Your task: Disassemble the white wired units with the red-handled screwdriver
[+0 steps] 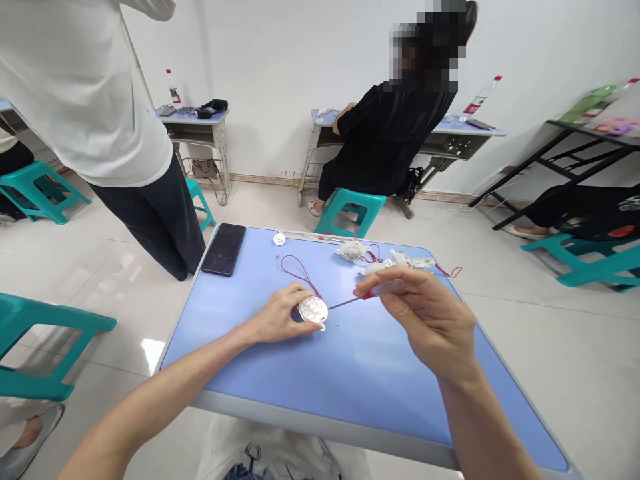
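On the blue table (320, 419), a black smartphone (223, 249) lies at far left, with a small white disc (279, 239) beyond it. The left hand (278, 313) is curled closed around a round white plastic housing (313, 310), gripping it near the middle of the table. The housing's ribbed face is turned up, with a small tab at its near edge, and a thin red wire loop (295, 270) rises from it. The right hand (425, 320) pinches a slim screwdriver (345, 303) between thumb and fingers, its metal tip at the housing's rim. Further right, more white plastic parts (395, 261) with red wires lie near the far edge.
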`<action>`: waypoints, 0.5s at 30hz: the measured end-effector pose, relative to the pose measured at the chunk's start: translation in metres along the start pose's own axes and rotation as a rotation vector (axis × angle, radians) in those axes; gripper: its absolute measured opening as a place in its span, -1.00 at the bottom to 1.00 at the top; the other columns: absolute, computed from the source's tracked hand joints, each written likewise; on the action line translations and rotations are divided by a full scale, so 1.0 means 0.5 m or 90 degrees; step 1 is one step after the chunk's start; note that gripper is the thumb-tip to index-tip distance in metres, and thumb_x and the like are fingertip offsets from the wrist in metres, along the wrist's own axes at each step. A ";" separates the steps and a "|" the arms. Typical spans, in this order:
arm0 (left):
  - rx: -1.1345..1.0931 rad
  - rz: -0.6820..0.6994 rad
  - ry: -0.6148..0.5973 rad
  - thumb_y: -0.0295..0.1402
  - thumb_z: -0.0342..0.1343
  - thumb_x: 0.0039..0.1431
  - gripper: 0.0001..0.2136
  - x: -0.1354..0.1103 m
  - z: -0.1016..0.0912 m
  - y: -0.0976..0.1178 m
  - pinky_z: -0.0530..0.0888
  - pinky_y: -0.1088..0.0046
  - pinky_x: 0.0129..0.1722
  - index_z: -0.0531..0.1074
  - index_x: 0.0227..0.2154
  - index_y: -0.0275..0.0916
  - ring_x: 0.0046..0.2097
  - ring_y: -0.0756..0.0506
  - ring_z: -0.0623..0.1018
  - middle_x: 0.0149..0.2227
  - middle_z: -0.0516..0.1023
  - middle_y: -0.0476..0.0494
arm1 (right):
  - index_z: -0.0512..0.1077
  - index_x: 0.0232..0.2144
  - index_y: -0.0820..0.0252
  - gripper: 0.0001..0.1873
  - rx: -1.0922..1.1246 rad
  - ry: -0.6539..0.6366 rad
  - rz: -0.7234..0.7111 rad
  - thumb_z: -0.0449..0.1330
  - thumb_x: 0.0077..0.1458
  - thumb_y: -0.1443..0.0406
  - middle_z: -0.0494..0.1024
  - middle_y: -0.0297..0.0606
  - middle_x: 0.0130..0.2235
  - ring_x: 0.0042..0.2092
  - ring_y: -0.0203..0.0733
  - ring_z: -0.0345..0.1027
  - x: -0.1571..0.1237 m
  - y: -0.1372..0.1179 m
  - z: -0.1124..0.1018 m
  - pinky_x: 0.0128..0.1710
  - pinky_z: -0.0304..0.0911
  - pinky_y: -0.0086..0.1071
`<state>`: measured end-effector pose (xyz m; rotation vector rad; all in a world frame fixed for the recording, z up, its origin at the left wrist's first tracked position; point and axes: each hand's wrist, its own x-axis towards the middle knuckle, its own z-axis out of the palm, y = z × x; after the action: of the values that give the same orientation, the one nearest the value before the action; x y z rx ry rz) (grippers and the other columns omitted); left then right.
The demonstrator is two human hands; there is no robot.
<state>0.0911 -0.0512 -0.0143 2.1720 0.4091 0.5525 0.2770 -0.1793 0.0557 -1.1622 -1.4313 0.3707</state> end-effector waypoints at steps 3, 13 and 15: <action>0.000 -0.005 -0.001 -0.22 0.32 0.00 -0.60 0.000 0.001 -0.001 0.42 0.33 -0.03 0.45 -0.10 -0.23 -0.11 -0.13 0.49 -0.10 0.44 -0.16 | 0.45 -0.09 0.03 -0.73 -0.083 0.047 -0.045 0.13 0.21 0.42 0.59 -0.26 -0.19 -0.12 -0.08 0.51 -0.003 0.017 -0.012 -0.09 0.44 -0.10; 0.003 0.007 0.006 -0.26 0.33 -0.02 -0.58 0.000 0.003 -0.003 0.42 0.32 0.01 0.45 -0.09 -0.27 -0.08 -0.15 0.49 -0.09 0.44 -0.19 | 0.49 -0.16 0.10 -0.59 -0.332 -0.261 -0.257 -0.04 0.19 0.57 0.62 -0.20 -0.09 0.09 -0.09 0.42 -0.080 0.165 -0.047 -0.07 0.50 -0.10; 0.004 0.004 0.005 -0.27 0.34 -0.03 -0.58 0.000 0.003 -0.003 0.42 0.31 0.01 0.45 -0.09 -0.28 -0.08 -0.15 0.49 -0.09 0.44 -0.20 | 0.49 -0.17 0.11 -0.60 -0.347 -0.277 -0.246 -0.04 0.18 0.57 0.61 -0.17 -0.07 0.11 -0.08 0.39 -0.093 0.174 -0.050 -0.04 0.49 -0.08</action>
<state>0.0919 -0.0512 -0.0160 2.1790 0.4084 0.5644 0.3270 -0.1868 -0.0325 -1.2337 -2.1844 -0.0567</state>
